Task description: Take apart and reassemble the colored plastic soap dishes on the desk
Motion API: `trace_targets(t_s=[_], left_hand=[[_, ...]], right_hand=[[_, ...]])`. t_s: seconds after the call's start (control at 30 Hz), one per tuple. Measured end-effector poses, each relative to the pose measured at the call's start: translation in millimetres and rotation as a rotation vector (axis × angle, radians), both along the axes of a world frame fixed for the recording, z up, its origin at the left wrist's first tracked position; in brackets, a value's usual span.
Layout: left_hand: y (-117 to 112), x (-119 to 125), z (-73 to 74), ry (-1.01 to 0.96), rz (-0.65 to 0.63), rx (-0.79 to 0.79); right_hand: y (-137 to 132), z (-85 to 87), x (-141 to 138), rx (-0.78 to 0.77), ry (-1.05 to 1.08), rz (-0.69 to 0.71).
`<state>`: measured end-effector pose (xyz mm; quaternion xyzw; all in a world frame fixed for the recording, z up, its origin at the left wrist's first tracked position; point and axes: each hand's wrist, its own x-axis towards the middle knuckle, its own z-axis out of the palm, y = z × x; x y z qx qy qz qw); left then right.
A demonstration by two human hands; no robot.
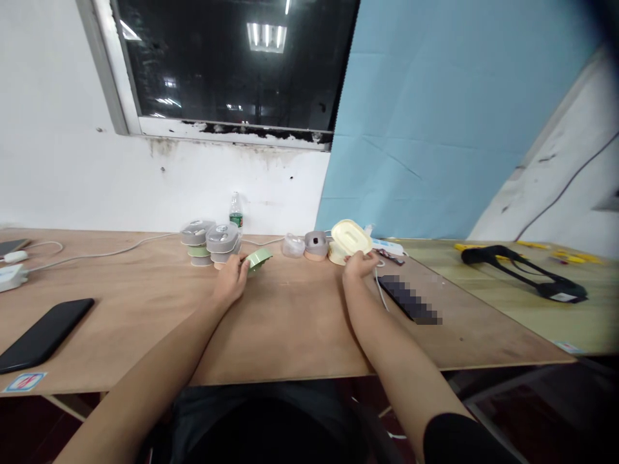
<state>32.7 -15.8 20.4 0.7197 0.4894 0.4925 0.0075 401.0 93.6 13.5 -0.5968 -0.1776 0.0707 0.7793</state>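
Observation:
My left hand (234, 278) is closed on a small green plastic box (259, 259), held tilted just above the table. My right hand (360, 263) grips the edge of a cream plastic box (352, 237), which is tipped up with its flat oval face towards me. Behind and below it shows another cream piece (336, 254); whether the two touch, I cannot tell. Left of that stand a grey-topped box (316, 245) with a peach base and a clear plastic piece (293, 245). Close by my left hand are stacked boxes with grey translucent tops (222, 238).
A plastic bottle (236, 211) stands against the wall behind the stacks. On the wooden table (290, 322) lie a black phone (46, 332) at left, a dark pixelated device (409, 299) at right, white cables and a power strip (387, 247). A black strap-like frame (527, 274) lies further right.

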Motion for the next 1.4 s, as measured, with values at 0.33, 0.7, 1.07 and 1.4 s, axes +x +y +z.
trace_targets(t_s=[0.33,0.7,1.07,1.4], left_hand=[[0.3,-0.6,-2.3,0.040,-0.010,-0.002],[-1.1,-0.1,-1.3,0.046,-0.011,0.009],[-0.4,0.1,-0.7,0.050,-0.019,0.005],[0.7,-0.2,-1.1,0.051,-0.017,0.003]], right_hand=[[6.3,-9.9,12.2,-0.059,0.110,0.011],[17.4,-26.0,12.1,-0.116,-0.053,0.153],[7.1,-18.4,7.7,-0.156,-0.069,0.161],[-2.2,-10.8,3.7,-0.214,-0.104,0.146]])
